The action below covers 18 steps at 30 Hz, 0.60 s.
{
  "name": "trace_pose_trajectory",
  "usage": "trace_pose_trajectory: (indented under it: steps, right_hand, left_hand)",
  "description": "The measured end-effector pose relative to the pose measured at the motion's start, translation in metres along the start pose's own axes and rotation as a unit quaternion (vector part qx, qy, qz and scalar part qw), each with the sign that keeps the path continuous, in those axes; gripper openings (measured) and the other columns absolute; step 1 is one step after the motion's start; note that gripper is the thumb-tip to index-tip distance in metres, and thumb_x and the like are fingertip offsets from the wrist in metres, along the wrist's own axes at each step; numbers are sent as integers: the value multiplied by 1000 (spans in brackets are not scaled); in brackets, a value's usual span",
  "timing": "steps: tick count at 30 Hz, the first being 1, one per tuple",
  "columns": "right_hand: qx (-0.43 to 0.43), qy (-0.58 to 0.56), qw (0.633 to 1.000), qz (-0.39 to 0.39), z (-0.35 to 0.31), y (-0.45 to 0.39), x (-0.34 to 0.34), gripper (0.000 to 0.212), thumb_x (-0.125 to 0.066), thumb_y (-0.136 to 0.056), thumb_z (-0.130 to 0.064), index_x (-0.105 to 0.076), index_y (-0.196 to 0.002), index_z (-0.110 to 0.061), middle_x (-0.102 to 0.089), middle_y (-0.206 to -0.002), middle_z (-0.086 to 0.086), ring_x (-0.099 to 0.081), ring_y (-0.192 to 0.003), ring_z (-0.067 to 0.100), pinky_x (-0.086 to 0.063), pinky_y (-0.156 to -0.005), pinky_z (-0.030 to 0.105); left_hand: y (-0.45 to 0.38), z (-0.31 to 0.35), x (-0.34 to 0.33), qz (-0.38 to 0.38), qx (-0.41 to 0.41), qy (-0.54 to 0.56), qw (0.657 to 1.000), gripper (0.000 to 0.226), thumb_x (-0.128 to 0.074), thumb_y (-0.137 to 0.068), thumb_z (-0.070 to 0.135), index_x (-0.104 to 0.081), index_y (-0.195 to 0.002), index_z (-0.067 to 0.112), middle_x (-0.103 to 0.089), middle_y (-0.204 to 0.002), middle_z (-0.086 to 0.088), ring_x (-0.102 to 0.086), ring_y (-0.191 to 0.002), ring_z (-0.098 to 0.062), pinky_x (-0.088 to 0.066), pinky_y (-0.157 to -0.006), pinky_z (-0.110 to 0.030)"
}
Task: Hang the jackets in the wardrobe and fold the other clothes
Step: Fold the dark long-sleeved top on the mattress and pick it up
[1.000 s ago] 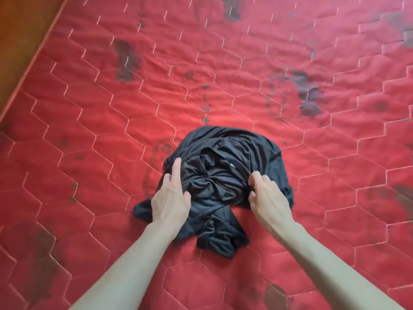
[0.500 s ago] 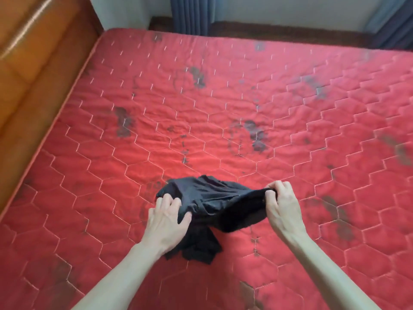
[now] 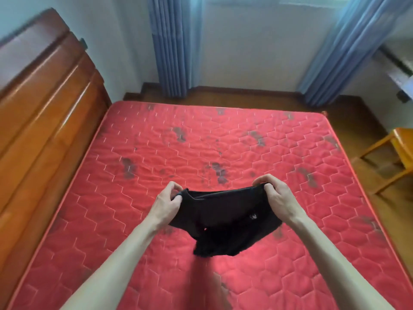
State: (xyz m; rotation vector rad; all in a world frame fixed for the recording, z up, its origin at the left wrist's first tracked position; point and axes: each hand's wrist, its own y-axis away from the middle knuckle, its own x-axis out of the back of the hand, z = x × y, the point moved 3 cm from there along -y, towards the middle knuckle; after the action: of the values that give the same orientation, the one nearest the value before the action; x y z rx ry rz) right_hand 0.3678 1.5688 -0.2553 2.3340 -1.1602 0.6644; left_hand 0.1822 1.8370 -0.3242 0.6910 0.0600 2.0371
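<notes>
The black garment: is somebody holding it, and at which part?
Yes. Both hands hold the black garment by its upper edge: the left hand pinches the left corner, the right hand the right corner. The rest hangs above the mattress.

Soft daylight enters from the window [image 3: 268, 1] at twelve o'clock, between the blue curtains [image 3: 172, 45], leaving the room evenly bright. The wooden headboard [image 3: 44, 104] at nine o'clock shows pale glare streaks and a blurred top edge. Wide-angle distortion bends lines toward the corners, and a faint shadow lies on the red mattress [image 3: 223, 142] at six o'clock.
</notes>
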Motion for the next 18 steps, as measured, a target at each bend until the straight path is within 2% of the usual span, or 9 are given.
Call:
trace_pose_trajectory:
  steps: [2,4,7,10,12,15,18]
  right_hand:
    - [7,-5,1000,5,-14,6,32,41,-41,-97,0,-71,-90,-28,-71,-88,-17,-61,-85,-3,-43,-80,23]
    - [10,1,1000,1,-24,13,61,40,-41,-95,-1,-71,-89,-27,-72,-87,-13,-60,-80,-1,-44,-76,25]
    - [19,65,997,-29,-31,22,97,35,-46,-94,-8,-70,-86,-32,-71,-87,-9,-62,-81,6,-45,-73,27]
    - [36,142,986,-82,-31,33,125,15,-61,-92,-27,-69,-89,-39,-71,-85,-14,-66,-80,5,-50,-71,23]
    - [63,154,981,-97,-29,43,139,4,-69,-91,-38,-69,-93,-41,-70,-86,-20,-67,-80,2,-50,-67,17]
    - [112,128,983,-65,-28,53,163,4,-74,-94,-35,-72,-93,-38,-71,-87,-17,-68,-81,2,-49,-69,15]
    - [137,131,981,-49,-30,57,188,1,-76,-95,-33,-75,-95,-33,-73,-86,-13,-68,-80,4,-52,-72,19]
  left_hand:
    - [7,38,7,-27,-42,-38,998,19,-53,-82,32,-68,-91,24,-72,-83,6,-67,-86,-20,-51,-83,-40]
    - [14,72,10,-64,-83,-61,993,19,-63,-82,41,-69,-85,23,-64,-70,11,-58,-69,-13,-46,-69,-35]
    - [17,116,14,-111,-130,-46,984,28,-76,-91,34,-67,-78,10,-48,-67,8,-43,-64,-8,-32,-61,-32]
    - [19,156,16,-125,-175,-38,976,18,-77,-93,23,-72,-86,7,-58,-72,0,-52,-68,-9,-39,-64,-31]
    - [24,180,14,-140,-190,-18,972,4,-79,-91,19,-76,-88,18,-72,-78,2,-64,-71,-6,-47,-64,-22]
    - [33,213,12,-168,-203,-10,964,5,-83,-89,22,-78,-88,24,-78,-81,0,-70,-73,-6,-51,-62,-18]
    - [40,240,17,-175,-214,-21,961,14,-84,-88,32,-79,-90,19,-79,-87,-10,-74,-78,-15,-58,-67,-28]
